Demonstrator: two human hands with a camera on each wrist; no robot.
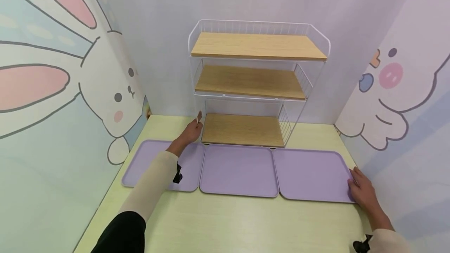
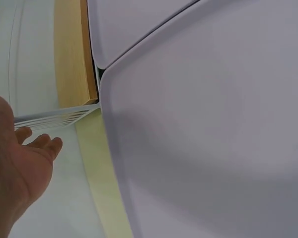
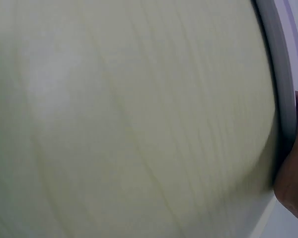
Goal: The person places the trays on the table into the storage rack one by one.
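The person's right grip (image 1: 363, 190) pinches the outer end of the right tray (image 1: 313, 175), the rim appearing to sit between thumb and fingers, while the left grip (image 1: 191, 131) is at the lower left front of the rack (image 1: 258, 46), fingers loosely bent; whether they close on it I cannot tell. With the clock centred on the middle tray (image 1: 239, 171), the right tray lies at 3, the left tray (image 1: 191, 167) at 9, and the rack stands just beyond at 12, all on the bench (image 1: 246, 221). The step looks like settling rack and trays against one another; to do it well, the right grip should press gently and level towards 9, so no rim rides over its neighbour, and the left grip should steady the rack without tipping it. Nothing shows in the middle and right trays; the left tray, partly behind a sleeve (image 1: 152, 179), shows no contents either. The three wooden shelves (image 1: 242, 129) bear nothing.
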